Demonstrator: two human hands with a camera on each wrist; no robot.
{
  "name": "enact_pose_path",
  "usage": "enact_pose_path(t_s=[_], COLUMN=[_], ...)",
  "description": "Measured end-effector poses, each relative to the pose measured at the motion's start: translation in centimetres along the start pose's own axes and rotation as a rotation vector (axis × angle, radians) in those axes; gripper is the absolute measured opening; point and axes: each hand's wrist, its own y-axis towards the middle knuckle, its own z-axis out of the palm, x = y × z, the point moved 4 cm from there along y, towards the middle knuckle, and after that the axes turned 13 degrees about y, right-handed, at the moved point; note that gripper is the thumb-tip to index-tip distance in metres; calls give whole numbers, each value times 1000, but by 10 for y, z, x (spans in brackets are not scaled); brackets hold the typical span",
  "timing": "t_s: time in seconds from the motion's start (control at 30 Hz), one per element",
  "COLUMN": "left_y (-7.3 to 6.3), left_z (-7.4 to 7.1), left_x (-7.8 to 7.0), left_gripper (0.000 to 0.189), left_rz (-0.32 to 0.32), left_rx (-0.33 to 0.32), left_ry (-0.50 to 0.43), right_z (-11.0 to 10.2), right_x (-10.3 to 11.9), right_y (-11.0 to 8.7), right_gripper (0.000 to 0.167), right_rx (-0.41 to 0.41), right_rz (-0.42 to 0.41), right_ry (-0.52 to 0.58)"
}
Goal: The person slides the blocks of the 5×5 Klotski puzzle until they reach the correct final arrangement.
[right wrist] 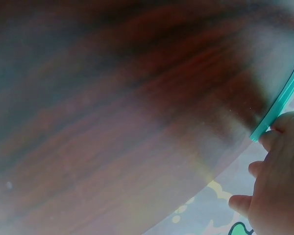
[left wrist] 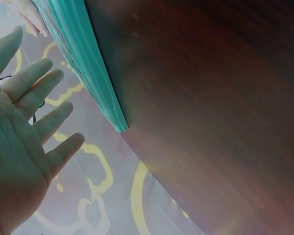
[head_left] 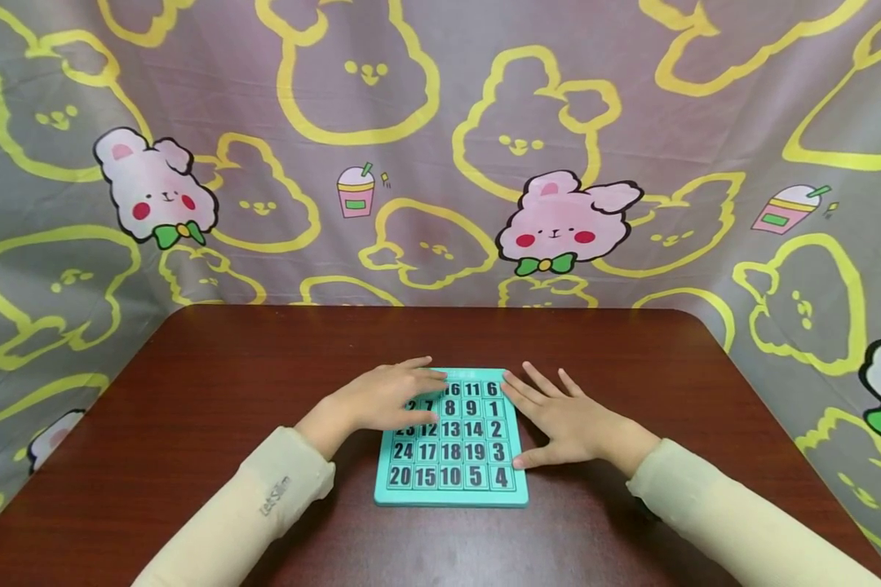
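Note:
A turquoise number slide puzzle lies flat on the table, its tiles bearing black numbers in rows. My left hand is over its upper left part and hides some tiles there. In the left wrist view, that left hand has its fingers spread and straight, apart from the puzzle's side. On the other side, my right hand rests along the puzzle's right edge with fingers extended. The right wrist view has the right hand touching the turquoise edge.
The dark reddish-brown wooden table has rounded far corners. A grey curtain with yellow outlines and pink rabbit heads hangs behind it and along both sides.

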Motion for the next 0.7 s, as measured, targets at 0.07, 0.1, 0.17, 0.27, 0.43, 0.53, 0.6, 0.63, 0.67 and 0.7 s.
enact_pose_path(t_s=[0.07,0.1,0.17,0.27,0.43,0.53,0.6,0.63,0.67,0.7], left_y=[3,5,8,12,15,15,14,14,14,13], left_z=[0,0,0,2,4,4,5,5,5,5], left_x=[-3,-4,-6,-9,-13,-13,-13,-12,-12,-11], left_gripper=[56,56,55,55,57,57,57,57,57,58], left_rz=[1,2,3,6,4,-4,-11,-14,-17,-21], left_rx=[7,6,8,14,38,45,51,54,58,63], left_ry=[7,11,15,17,30,35,31,27,24,23], right_z=[0,0,0,0,-2,-2,-1,-1,-1,-1], right_x=[0,-1,-1,-1,-1,-1,-1,-1,-1,-1], right_y=[0,0,0,0,0,1,0,0,0,0], right_gripper=[115,114,114,114,114,114,114,114,114,114], right_rx=[0,1,3,8,9,8,8,10,9,8], right_rz=[2,3,6,15,20,20,21,23,22,23], right_ry=[1,1,1,0,6,9,13,17,18,17])
